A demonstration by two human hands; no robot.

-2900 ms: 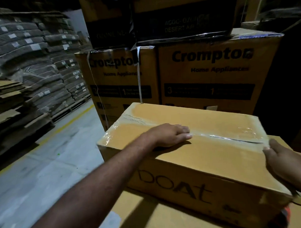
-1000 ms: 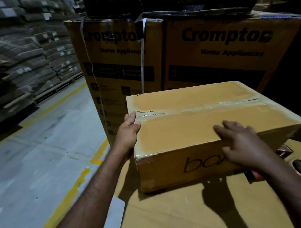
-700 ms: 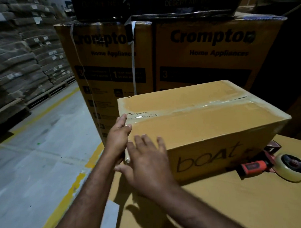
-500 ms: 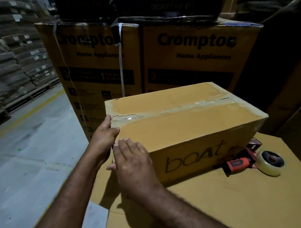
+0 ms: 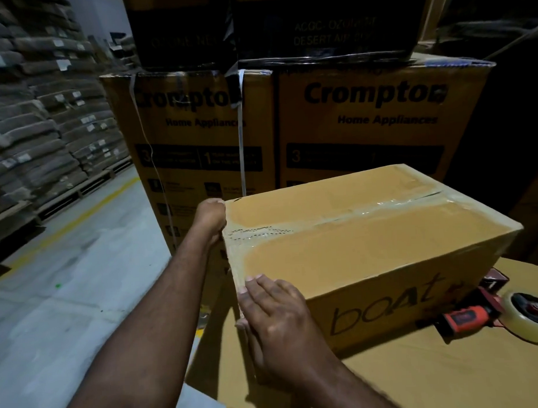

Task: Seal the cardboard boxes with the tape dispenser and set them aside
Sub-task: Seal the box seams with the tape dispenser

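A brown cardboard box printed "boAt" lies on a big cardboard surface, with clear tape along its top seam and down its left end. My left hand is at the box's far left top corner, fingers curled against the end face. My right hand lies flat on the near left corner, fingertips reaching the top edge and thumb round the end. The red-handled tape dispenser with its clear roll rests to the right of the box, untouched.
Tall "Crompton" cartons stand right behind the box, with black cartons stacked on them. Wrapped bundles on pallets line the left. Grey floor with a yellow line runs between.
My right hand left the box's right side and came to the near left corner. My left hand slid along the left end to the far corner. The dispenser came into view.
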